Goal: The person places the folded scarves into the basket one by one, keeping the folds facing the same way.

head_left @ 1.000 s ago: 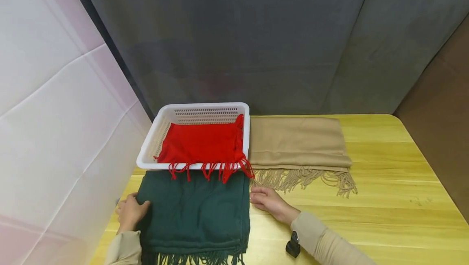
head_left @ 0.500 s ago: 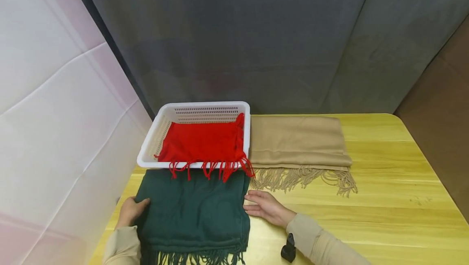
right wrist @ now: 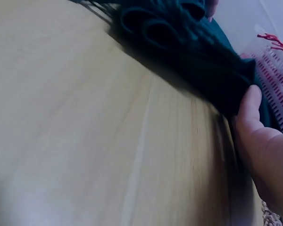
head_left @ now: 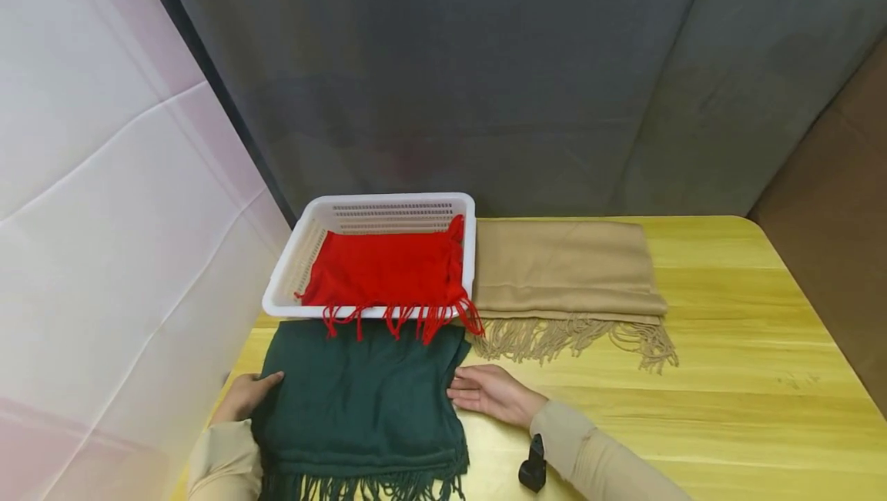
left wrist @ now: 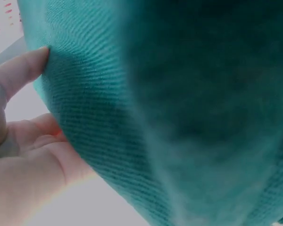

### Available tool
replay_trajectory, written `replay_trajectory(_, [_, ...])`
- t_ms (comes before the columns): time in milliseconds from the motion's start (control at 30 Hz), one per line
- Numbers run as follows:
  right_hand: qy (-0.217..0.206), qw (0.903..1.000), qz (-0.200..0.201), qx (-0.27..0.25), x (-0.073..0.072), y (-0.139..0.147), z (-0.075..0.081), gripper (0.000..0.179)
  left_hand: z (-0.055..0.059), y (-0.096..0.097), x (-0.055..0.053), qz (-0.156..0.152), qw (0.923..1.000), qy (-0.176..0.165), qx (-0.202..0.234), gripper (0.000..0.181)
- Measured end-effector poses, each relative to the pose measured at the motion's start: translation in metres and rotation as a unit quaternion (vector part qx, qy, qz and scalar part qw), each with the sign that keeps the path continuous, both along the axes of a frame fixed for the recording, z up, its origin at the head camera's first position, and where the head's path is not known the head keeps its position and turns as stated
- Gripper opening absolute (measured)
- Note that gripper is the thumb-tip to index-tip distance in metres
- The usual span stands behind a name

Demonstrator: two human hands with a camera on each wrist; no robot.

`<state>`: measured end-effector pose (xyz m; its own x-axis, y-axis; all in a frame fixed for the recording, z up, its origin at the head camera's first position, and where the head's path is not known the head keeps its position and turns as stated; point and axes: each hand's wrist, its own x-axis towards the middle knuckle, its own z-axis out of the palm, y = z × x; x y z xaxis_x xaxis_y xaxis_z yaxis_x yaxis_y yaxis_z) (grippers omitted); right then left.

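Observation:
A folded dark green fringed scarf (head_left: 360, 401) lies in front of the white basket, its fringe toward the person. At its left edge my left hand (head_left: 242, 397) grips it, thumb on top and the other fingers tucked beneath. In the left wrist view the left thumb (left wrist: 26, 68) presses into the green cloth. On the opposite side my right hand (head_left: 495, 393) holds the right edge, which bends inward at the fingers. The right wrist view has a right-hand digit (right wrist: 250, 106) against the scarf's edge, with its rolled folds showing; other fingertips are hidden by cloth.
A white plastic basket (head_left: 277, 289) stands behind the green scarf, with a folded red scarf (head_left: 384, 266) inside, fringe hanging over the front rim. Right of it a folded beige scarf (head_left: 561, 266) lies on the wooden table (head_left: 728, 378). A white wall (head_left: 138, 255) borders the left.
The right hand has moved left from beside the scarf onto its right edge, pushing that edge inward. The left hand's fingers have slid further beneath the left edge.

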<state>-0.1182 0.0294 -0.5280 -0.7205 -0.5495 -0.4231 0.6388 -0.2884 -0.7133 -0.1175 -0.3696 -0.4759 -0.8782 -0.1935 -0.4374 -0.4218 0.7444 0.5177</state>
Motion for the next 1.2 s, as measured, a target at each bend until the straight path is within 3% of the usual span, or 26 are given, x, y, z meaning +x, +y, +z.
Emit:
replay_trajectory(233, [-0.006, 0.9997, 0.000, 0.024, -0.010, -0.008, -0.004, 0.036, -0.001, -0.005, -0.003, 0.014, 0.9989, -0.007, 0.044, 0.043])
replay_trajectory(300, [0.017, 0.9988, 0.010, 0.045, -0.013, -0.009, -0.004, 0.033, -0.001, -0.008, -0.003, 0.016, 0.9983, -0.014, 0.054, 0.040])
replay_trajectory(400, [0.084, 0.9912, 0.029, 0.099, -0.016, -0.010, -0.004, 0.029, -0.002, -0.011, -0.003, 0.013, 0.9978, -0.027, 0.059, 0.050])
replay_trajectory(500, [0.167, 0.9701, 0.039, 0.171, -0.016, -0.010, -0.003, 0.030, -0.004, -0.012, -0.001, 0.016, 0.9970, -0.029, 0.070, 0.054])
replay_trajectory(700, [0.315, 0.9033, 0.030, 0.290, -0.018, -0.010, -0.005, 0.033, -0.008, -0.006, 0.003, 0.037, 0.9891, -0.015, 0.142, 0.046])
replay_trajectory(833, [0.377, 0.8643, 0.014, 0.332, -0.019, -0.013, -0.007, 0.032, -0.006, -0.001, 0.004, 0.045, 0.9876, 0.000, 0.150, 0.050])
replay_trajectory(1033, [0.423, 0.8279, -0.001, 0.368, -0.021, -0.017, -0.010, 0.028, -0.004, 0.001, 0.006, 0.066, 0.9868, 0.025, 0.146, 0.045])
replay_trajectory(1133, [0.437, 0.8152, -0.010, 0.380, -0.020, -0.018, -0.011, 0.025, -0.003, 0.000, 0.009, 0.074, 0.9852, 0.032, 0.151, 0.040])
replay_trajectory(1200, [0.438, 0.8121, -0.014, 0.385, -0.020, -0.018, -0.011, 0.024, -0.003, -0.001, 0.010, 0.081, 0.9831, 0.031, 0.161, 0.038])
